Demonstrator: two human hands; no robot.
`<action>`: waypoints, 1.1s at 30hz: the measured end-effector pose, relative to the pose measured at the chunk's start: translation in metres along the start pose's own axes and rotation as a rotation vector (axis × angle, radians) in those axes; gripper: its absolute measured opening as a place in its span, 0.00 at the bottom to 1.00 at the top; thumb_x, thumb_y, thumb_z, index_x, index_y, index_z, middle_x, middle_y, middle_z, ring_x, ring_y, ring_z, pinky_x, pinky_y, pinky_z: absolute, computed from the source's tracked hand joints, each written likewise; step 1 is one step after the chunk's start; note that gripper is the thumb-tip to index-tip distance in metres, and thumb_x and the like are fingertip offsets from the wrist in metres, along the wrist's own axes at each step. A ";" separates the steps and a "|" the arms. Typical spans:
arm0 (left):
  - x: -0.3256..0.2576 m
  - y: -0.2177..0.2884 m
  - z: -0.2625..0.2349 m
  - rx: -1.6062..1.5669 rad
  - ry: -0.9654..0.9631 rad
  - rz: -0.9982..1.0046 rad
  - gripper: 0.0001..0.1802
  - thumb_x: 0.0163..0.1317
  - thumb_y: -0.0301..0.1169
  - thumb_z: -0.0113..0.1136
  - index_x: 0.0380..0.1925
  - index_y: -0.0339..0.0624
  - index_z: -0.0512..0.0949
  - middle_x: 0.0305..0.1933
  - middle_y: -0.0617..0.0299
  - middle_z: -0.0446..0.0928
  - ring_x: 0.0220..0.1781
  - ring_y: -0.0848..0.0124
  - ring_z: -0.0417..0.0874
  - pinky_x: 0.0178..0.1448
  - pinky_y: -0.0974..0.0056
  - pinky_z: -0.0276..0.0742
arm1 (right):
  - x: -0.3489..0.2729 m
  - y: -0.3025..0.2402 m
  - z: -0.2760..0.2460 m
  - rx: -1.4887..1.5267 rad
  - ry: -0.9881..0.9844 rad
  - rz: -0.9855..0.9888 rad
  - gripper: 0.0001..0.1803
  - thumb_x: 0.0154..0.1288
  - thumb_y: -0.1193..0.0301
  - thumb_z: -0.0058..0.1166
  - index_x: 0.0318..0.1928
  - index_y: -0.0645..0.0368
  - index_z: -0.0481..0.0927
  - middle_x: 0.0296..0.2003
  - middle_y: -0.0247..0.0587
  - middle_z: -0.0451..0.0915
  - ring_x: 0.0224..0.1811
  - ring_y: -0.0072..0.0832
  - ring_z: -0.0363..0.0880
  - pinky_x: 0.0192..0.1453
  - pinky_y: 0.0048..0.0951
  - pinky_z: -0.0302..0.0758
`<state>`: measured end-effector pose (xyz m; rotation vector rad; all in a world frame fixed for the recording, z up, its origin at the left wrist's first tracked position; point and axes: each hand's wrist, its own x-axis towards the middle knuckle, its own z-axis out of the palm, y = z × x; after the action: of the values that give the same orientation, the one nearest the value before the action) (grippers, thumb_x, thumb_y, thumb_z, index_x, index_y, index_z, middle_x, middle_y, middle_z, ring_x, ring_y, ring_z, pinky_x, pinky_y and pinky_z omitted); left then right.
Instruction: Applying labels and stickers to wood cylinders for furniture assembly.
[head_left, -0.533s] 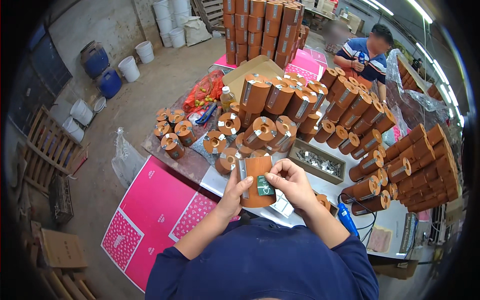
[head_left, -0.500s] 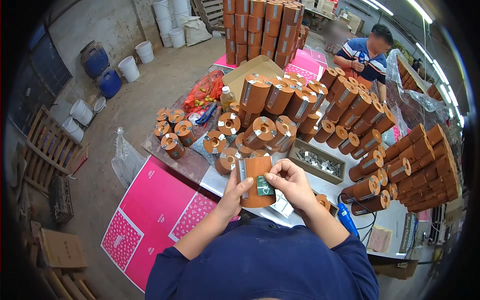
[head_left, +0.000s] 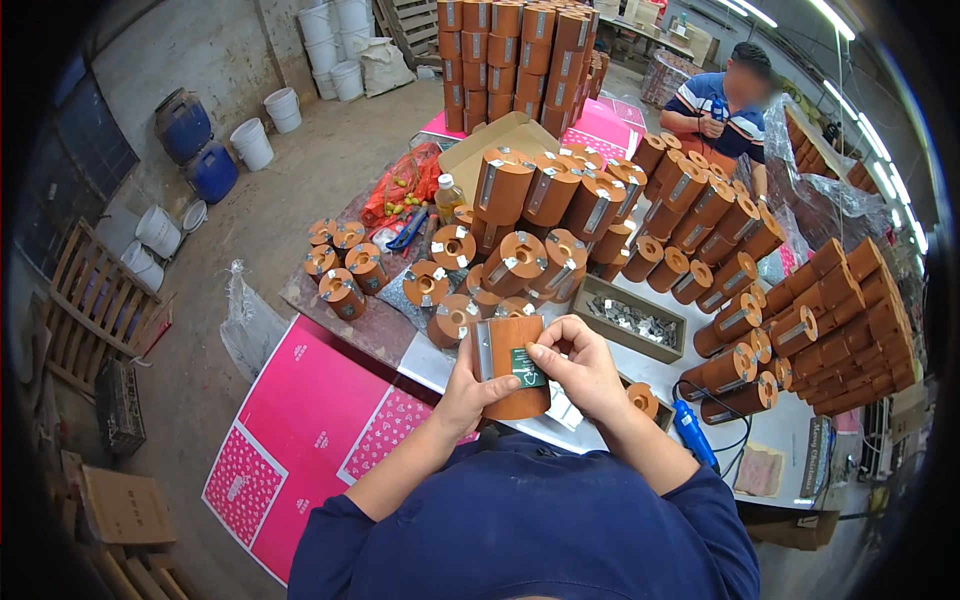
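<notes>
A brown wooden cylinder with a metal strip down one side is held upright before my chest. My left hand is wrapped round its left side, thumb pressed on the lower part of a dark green label. At the label's right edge, my right hand pinches, thumb on the green surface and fingers curled. Partly hidden behind the hands lies a white sheet of small squares. Similar wooden cylinders with central holes stand just beyond.
A box of small dark metal pieces sits to the right, near a blue power tool with a black cord. Cylinders are stacked at the far right. Pink printed sheet overhangs at left. Across the table, a person holds a blue tool.
My left thumb has moved right and down from the cylinder's edge onto the green label. The right thumb stays at the label's right edge. The view has shifted slightly.
</notes>
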<state>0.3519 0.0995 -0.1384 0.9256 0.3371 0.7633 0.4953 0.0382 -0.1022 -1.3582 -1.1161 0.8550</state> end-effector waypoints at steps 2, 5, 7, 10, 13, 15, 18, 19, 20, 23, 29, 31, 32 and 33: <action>-0.001 0.000 0.000 0.009 0.003 0.002 0.43 0.42 0.33 0.67 0.55 0.36 0.51 0.52 0.53 0.62 0.55 0.65 0.65 0.59 0.61 0.62 | 0.000 0.000 0.001 -0.010 0.004 0.000 0.08 0.54 0.73 0.56 0.27 0.61 0.71 0.28 0.28 0.66 0.31 0.15 0.65 0.36 0.16 0.65; -0.003 0.001 -0.001 0.020 0.015 0.002 0.43 0.42 0.32 0.67 0.55 0.36 0.51 0.52 0.53 0.62 0.55 0.65 0.65 0.59 0.61 0.62 | -0.001 0.000 0.002 -0.009 -0.001 -0.006 0.08 0.54 0.72 0.56 0.26 0.61 0.71 0.29 0.28 0.65 0.31 0.15 0.65 0.36 0.16 0.64; -0.003 0.003 0.000 0.018 0.012 0.007 0.43 0.42 0.32 0.67 0.54 0.36 0.51 0.51 0.53 0.62 0.55 0.65 0.65 0.59 0.61 0.62 | -0.001 -0.002 0.003 -0.017 -0.002 -0.021 0.08 0.54 0.72 0.56 0.26 0.61 0.71 0.29 0.29 0.65 0.31 0.15 0.64 0.36 0.17 0.64; -0.003 0.004 0.000 0.053 0.013 0.008 0.42 0.41 0.31 0.66 0.54 0.35 0.52 0.51 0.53 0.62 0.55 0.66 0.65 0.59 0.62 0.62 | -0.001 -0.005 0.005 -0.048 0.011 -0.048 0.08 0.53 0.72 0.56 0.25 0.61 0.72 0.29 0.29 0.64 0.30 0.15 0.63 0.35 0.17 0.63; -0.004 0.004 -0.001 0.097 0.016 0.014 0.42 0.41 0.31 0.66 0.54 0.35 0.52 0.51 0.53 0.62 0.54 0.66 0.66 0.58 0.62 0.62 | -0.002 -0.011 0.008 -0.083 0.027 -0.055 0.08 0.53 0.73 0.56 0.24 0.62 0.72 0.29 0.29 0.64 0.30 0.16 0.62 0.35 0.18 0.63; -0.004 0.003 -0.001 0.100 0.022 0.010 0.42 0.40 0.31 0.65 0.54 0.35 0.52 0.50 0.53 0.62 0.54 0.66 0.66 0.58 0.62 0.62 | -0.002 -0.014 0.010 -0.115 0.041 -0.044 0.08 0.53 0.74 0.56 0.23 0.62 0.72 0.29 0.30 0.64 0.29 0.16 0.62 0.35 0.18 0.62; -0.004 0.006 0.000 0.092 0.021 -0.002 0.42 0.40 0.31 0.65 0.54 0.35 0.52 0.50 0.53 0.62 0.53 0.66 0.67 0.57 0.62 0.63 | -0.002 -0.007 0.011 -0.242 0.064 -0.193 0.08 0.50 0.75 0.57 0.29 0.63 0.71 0.28 0.36 0.66 0.28 0.19 0.64 0.31 0.20 0.65; -0.004 0.006 0.001 0.087 0.019 -0.006 0.42 0.40 0.31 0.64 0.54 0.35 0.52 0.50 0.52 0.62 0.52 0.66 0.67 0.57 0.62 0.63 | -0.003 -0.005 0.013 -0.217 0.098 -0.204 0.10 0.51 0.75 0.57 0.32 0.63 0.70 0.29 0.36 0.66 0.29 0.19 0.64 0.31 0.19 0.65; -0.004 0.006 0.000 0.087 0.011 -0.006 0.41 0.40 0.31 0.64 0.54 0.35 0.52 0.50 0.52 0.63 0.52 0.66 0.68 0.56 0.62 0.64 | -0.003 -0.003 0.016 -0.191 0.131 -0.215 0.13 0.51 0.75 0.57 0.35 0.63 0.68 0.30 0.36 0.65 0.30 0.20 0.64 0.31 0.19 0.66; -0.003 0.004 -0.003 0.063 -0.005 -0.008 0.39 0.42 0.31 0.61 0.54 0.35 0.53 0.49 0.52 0.63 0.51 0.66 0.69 0.54 0.62 0.67 | 0.001 0.005 0.018 -0.073 0.200 -0.191 0.19 0.52 0.74 0.56 0.43 0.62 0.63 0.33 0.36 0.64 0.33 0.20 0.64 0.31 0.18 0.69; -0.001 0.003 -0.003 -0.008 0.066 -0.043 0.33 0.50 0.35 0.54 0.54 0.37 0.53 0.49 0.51 0.64 0.50 0.66 0.70 0.53 0.63 0.69 | -0.004 0.020 0.007 -0.020 -0.082 -0.151 0.47 0.47 0.62 0.63 0.60 0.59 0.46 0.53 0.49 0.56 0.54 0.36 0.61 0.51 0.36 0.68; 0.000 0.000 -0.005 -0.058 0.069 -0.041 0.32 0.52 0.36 0.52 0.54 0.37 0.53 0.49 0.51 0.64 0.50 0.65 0.70 0.53 0.63 0.70 | -0.008 0.020 0.008 0.005 -0.182 -0.098 0.50 0.45 0.61 0.64 0.61 0.58 0.43 0.54 0.50 0.55 0.55 0.38 0.60 0.53 0.38 0.66; 0.001 -0.001 -0.007 -0.081 0.071 -0.038 0.32 0.52 0.37 0.51 0.54 0.37 0.53 0.50 0.51 0.63 0.50 0.65 0.70 0.52 0.63 0.70 | -0.008 0.020 0.009 0.019 -0.232 -0.074 0.52 0.44 0.60 0.65 0.62 0.58 0.41 0.55 0.51 0.55 0.56 0.39 0.59 0.54 0.39 0.66; 0.001 -0.002 -0.010 -0.059 0.045 -0.022 0.30 0.55 0.38 0.49 0.55 0.38 0.53 0.51 0.51 0.63 0.51 0.65 0.70 0.52 0.63 0.70 | -0.007 0.020 0.010 0.035 -0.249 -0.033 0.55 0.43 0.59 0.66 0.63 0.57 0.39 0.56 0.52 0.54 0.58 0.42 0.57 0.57 0.41 0.63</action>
<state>0.3482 0.1055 -0.1461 0.8491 0.3620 0.7714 0.4867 0.0356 -0.1243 -1.2248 -1.3042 1.0349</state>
